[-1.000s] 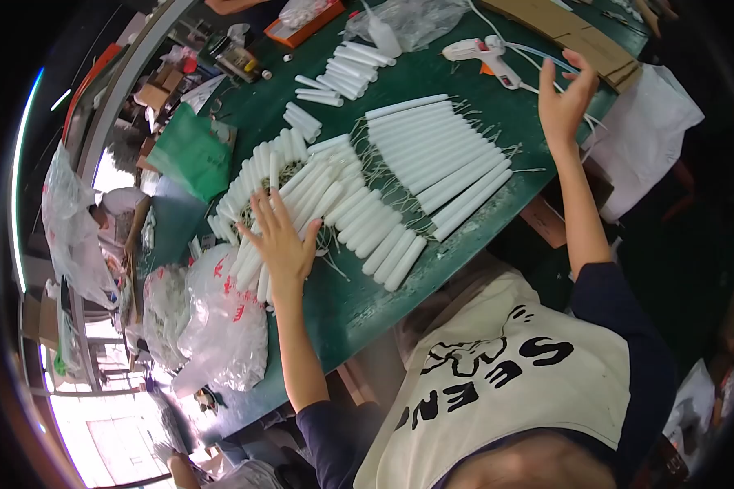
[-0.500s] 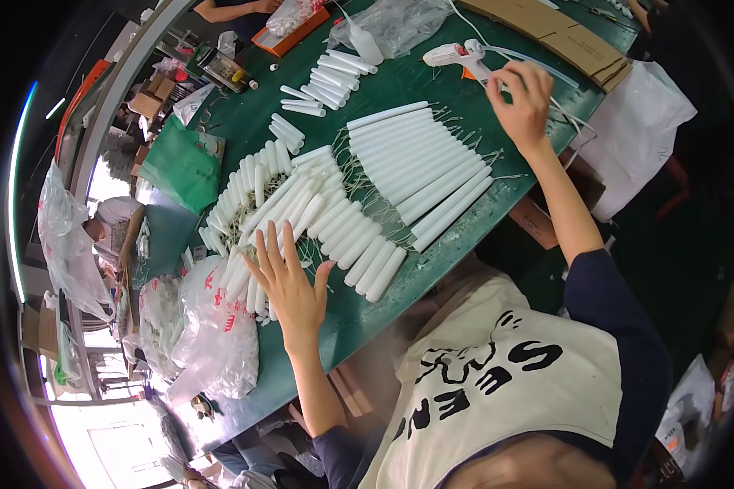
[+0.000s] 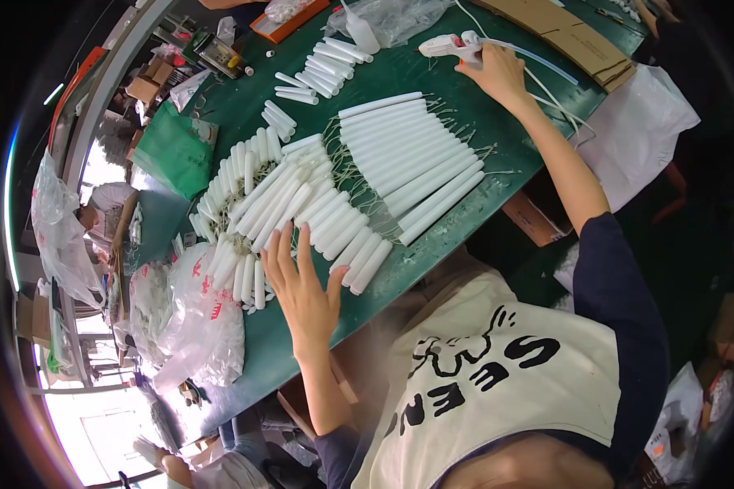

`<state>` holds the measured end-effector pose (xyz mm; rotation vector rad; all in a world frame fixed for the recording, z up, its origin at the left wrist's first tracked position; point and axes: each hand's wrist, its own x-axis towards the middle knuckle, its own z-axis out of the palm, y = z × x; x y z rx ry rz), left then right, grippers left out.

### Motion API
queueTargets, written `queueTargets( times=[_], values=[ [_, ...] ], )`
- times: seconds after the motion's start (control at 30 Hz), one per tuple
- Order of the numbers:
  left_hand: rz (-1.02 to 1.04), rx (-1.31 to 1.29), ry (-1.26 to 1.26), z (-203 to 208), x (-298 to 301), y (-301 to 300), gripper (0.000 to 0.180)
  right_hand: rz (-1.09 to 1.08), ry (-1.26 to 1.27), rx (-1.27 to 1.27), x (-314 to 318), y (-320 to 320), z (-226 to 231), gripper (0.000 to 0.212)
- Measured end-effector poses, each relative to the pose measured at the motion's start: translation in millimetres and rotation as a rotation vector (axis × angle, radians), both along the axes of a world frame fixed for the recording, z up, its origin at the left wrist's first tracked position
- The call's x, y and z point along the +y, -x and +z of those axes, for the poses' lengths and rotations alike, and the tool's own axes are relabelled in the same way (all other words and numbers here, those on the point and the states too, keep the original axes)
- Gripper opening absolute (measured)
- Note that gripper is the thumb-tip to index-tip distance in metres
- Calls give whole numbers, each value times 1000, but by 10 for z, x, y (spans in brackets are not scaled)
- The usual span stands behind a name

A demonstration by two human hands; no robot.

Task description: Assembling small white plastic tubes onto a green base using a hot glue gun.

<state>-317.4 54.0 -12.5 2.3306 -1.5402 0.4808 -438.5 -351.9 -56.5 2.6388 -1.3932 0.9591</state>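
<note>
My right hand (image 3: 499,75) is closed round the handle of a white hot glue gun (image 3: 442,46) at the far right of the green table. My left hand (image 3: 303,297) is open, fingers spread, at the near edge of a heap of white tubes (image 3: 273,200); it holds nothing, and I cannot tell whether its fingertips touch the tubes. To its right, several white tubes (image 3: 367,262) lie side by side. Beyond them a neat row of longer white tubes (image 3: 408,151) has thin wires coming out of the ends.
Loose white tubes (image 3: 326,69) lie farther back, near a white squeeze bottle (image 3: 362,33) and clear plastic (image 3: 400,18). A green bag (image 3: 174,151) and plastic bags (image 3: 208,326) lie left. Cardboard (image 3: 559,41) covers the far right; cables (image 3: 550,94) trail from the glue gun.
My right hand has moved up and left onto the glue gun and closed round its handle. My left hand stays open and has shifted slightly right in the picture.
</note>
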Motion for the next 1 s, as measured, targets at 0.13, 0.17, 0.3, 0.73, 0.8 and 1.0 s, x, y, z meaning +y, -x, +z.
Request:
queueTargets(
  times=[0.13,0.17,0.3,0.73,0.8,1.0],
  values=[
    [-133,80,61,-88,-357,260,64,168,-183,-208,-289,48,-206,46],
    [-190,84,67,-90,-466,352,61,267,-134,-256,-321,69,-220,43],
    [-400,154,153,-179,-966,691,44,430,-93,-327,-179,242,-11,40],
    [-441,152,260,-609,-1879,995,8,623,-452,-470,429,1629,304,21],
    [-430,171,250,-594,-1914,1003,7,620,-553,-477,452,1790,282,20],
    [-432,105,225,-580,-1924,1000,8,503,-481,-406,558,1954,231,20]
  ],
)
